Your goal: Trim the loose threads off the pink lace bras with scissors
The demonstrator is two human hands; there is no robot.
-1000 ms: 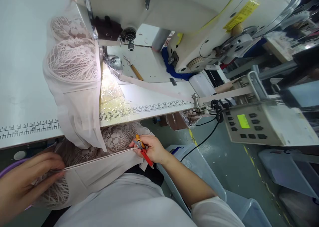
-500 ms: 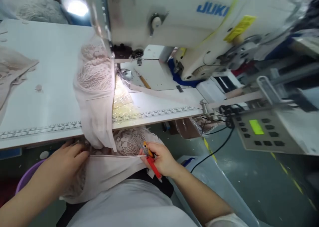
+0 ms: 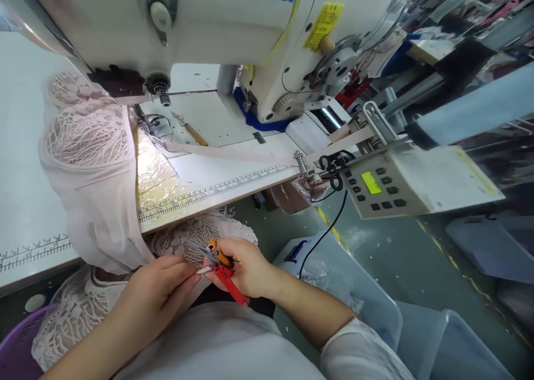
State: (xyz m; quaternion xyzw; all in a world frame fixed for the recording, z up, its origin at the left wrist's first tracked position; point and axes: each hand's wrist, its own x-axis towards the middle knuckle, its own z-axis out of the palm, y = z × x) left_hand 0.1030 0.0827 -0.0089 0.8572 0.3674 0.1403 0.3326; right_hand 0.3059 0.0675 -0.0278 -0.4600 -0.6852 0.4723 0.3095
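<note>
My right hand (image 3: 246,269) is closed around thread snips (image 3: 223,260) with an orange and a red handle, their metal blades pointing left. Close to the blades, my left hand (image 3: 164,288) pinches the pale edge of a beige lace garment (image 3: 64,321). The garment drapes over my lap below the table edge, partly hidden by my left arm. Another stretch of beige fabric with lace cups (image 3: 89,135) lies on the table and hangs over its front edge, beside the sewing machine's needle area.
The white sewing machine (image 3: 200,29) stands over the table (image 3: 25,146), which has a ruler strip along its front. An awl with a wooden handle (image 3: 196,135) lies on the bed. A control box (image 3: 396,185), clear plastic bins (image 3: 367,302) and a purple basket (image 3: 19,335) are around.
My left hand has moved right along the garment's edge to meet my right hand and the snips. The camera view has shifted to the right.
</note>
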